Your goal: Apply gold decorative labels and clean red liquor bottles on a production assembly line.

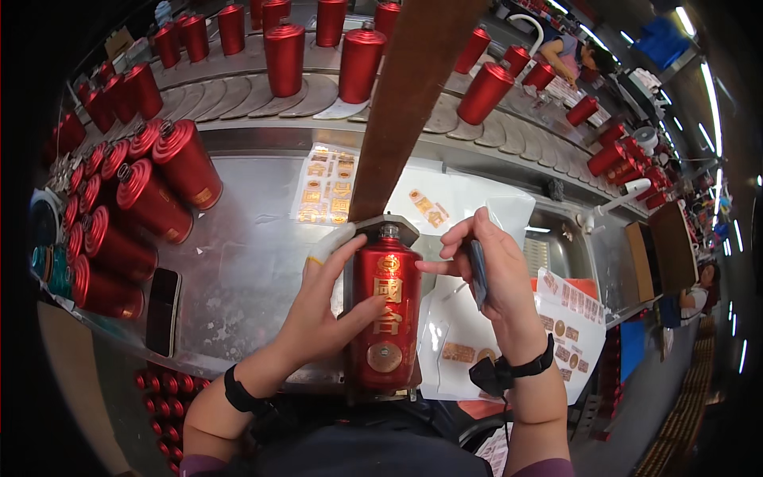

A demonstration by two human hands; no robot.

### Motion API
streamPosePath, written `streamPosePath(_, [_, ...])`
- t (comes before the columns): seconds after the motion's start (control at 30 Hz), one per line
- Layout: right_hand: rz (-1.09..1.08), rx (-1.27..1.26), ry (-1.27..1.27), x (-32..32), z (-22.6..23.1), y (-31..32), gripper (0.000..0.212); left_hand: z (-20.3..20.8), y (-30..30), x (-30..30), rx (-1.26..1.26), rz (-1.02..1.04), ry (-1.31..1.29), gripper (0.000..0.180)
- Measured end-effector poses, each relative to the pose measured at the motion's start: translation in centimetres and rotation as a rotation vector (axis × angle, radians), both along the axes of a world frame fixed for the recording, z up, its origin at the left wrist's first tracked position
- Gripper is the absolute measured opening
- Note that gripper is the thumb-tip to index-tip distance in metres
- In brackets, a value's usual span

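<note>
One bottle (404, 312): before you at the surface (246, 262), neck toward the post (401, 111). Your left hand (322, 314) lay spread against it; your right hand (502, 274) pinched a grey tool (478, 274). Slack left hold could have let it roll, scratching its lettering (387, 288).

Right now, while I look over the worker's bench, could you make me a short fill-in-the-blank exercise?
1. The left hand touches a bottle whose body is coloured ____.
2. The thin dark tool is held in the person's ____ hand.
3. The phone lies on the metal bench, to the ____ of that bottle.
4. The large characters on the front of that bottle are coloured ____.

Missing words: red; right; left; gold.
</note>
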State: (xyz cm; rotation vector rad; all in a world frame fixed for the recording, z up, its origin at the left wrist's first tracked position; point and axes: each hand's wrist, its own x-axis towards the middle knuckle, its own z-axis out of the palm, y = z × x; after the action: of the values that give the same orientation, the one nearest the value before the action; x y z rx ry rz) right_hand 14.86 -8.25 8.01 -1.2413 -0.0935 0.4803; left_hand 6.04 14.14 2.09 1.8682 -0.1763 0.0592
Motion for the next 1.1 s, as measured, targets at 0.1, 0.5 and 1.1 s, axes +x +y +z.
streamPosePath(0.1, [0.033,-0.074,-0.114,-0.5,0.9,0.7,0.051,0.6,0.0,0.8,0.114,0.048,-0.133,0.055])
streamPosePath(0.5, [0.148,-0.449,-0.522,-2.0,2.6,2.7,0.036,-0.1,-1.1,1.7,0.008,0.062,-0.112,0.045])
streamPosePath(1.1, [0.014,-0.267,0.010,1.6,-0.2,-0.5,0.044,0.2,-0.7,1.9,-0.045,0.067,-0.169,0.039])
